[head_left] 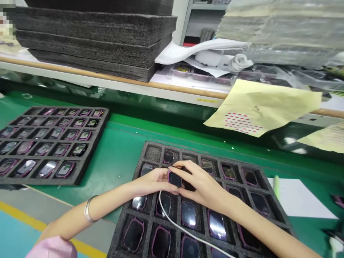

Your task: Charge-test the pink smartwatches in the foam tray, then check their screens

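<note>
Green bench (118, 150) underneath, left hand (152, 182) and right hand (205, 184) pinch a watch (175, 179) in their fingers above the foam tray (147, 229), apparently mid-handling; moving it calls for slack in the white cable (172, 223).

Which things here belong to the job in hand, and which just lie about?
Seemingly in use: left hand, right hand, watch-like device they hold, white cable, foam tray beneath, probably far-left tray.
Seemingly lying about: black foam stack, yellow sheet, white paper, green pen-like object.

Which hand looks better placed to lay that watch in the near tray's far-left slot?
Probably the left hand: the right hand also holds the watch, but the left is nearer the far-left slot.
</note>
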`<action>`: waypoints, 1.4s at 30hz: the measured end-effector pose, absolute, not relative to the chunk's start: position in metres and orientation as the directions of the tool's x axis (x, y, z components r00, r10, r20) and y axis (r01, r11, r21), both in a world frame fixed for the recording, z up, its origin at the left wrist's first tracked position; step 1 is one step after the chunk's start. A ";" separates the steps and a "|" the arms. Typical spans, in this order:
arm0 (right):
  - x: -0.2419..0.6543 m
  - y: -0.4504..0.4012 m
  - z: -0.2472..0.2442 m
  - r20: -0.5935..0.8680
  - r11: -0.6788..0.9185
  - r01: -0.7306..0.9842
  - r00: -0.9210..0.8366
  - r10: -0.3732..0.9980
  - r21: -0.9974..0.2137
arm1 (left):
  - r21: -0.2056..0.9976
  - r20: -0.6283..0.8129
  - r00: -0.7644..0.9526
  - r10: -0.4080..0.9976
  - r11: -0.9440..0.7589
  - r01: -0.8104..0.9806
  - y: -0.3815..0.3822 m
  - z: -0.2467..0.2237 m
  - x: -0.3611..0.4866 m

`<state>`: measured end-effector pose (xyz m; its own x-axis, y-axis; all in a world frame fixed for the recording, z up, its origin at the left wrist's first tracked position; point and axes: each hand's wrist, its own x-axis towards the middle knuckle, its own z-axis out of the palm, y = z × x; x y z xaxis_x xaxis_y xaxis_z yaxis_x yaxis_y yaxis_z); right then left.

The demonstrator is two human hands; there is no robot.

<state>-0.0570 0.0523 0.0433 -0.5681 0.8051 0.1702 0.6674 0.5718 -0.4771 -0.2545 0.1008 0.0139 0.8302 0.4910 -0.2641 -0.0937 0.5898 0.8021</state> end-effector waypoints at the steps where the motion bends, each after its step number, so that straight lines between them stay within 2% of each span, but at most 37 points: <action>1: -0.057 0.053 0.043 0.166 0.586 0.661 -0.585 0.793 -0.468 | 0.827 -0.272 0.820 0.503 0.558 -0.068 0.100 0.013 -0.255; 4: -0.058 0.054 0.040 0.195 0.620 0.667 -0.600 0.776 -0.413 | 0.888 -0.295 0.774 0.561 0.459 0.005 0.097 0.011 -0.256; 7: -0.063 0.050 0.036 0.239 0.646 0.683 -0.602 0.762 -0.341 | 0.936 -0.251 0.744 0.619 0.352 0.022 0.093 0.007 -0.256; 10: -0.067 0.044 0.033 0.306 0.676 0.666 -0.603 0.737 -0.316 | 0.955 -0.198 0.772 0.603 0.296 0.013 0.091 0.004 -0.259; 15: -0.069 0.041 0.034 0.368 0.688 0.653 -0.584 0.723 -0.317 | 0.963 -0.198 0.788 0.583 0.265 0.046 0.091 0.001 -0.264; 18: -0.068 0.042 0.034 0.376 0.676 0.649 -0.564 0.735 -0.349 | 0.963 -0.201 0.775 0.599 0.267 0.043 0.090 0.001 -0.263; 22: -0.068 0.044 0.031 0.327 0.643 0.626 -0.556 0.764 -0.440 | 0.929 -0.259 0.822 0.507 0.365 0.067 0.086 0.002 -0.262; 29: -0.071 0.046 0.021 0.342 0.608 0.582 -0.508 0.790 -0.540 | 0.950 -0.241 0.820 0.520 0.298 0.090 0.091 0.002 -0.265; 37: -0.068 0.047 0.023 0.387 0.642 0.548 -0.517 0.764 -0.536 | 0.913 -0.293 0.839 0.459 0.396 0.103 0.092 0.006 -0.263; 42: -0.062 0.052 0.021 0.375 0.593 0.522 -0.468 0.800 -0.613 | 0.888 -0.245 0.828 0.504 0.460 -0.017 0.094 0.007 -0.261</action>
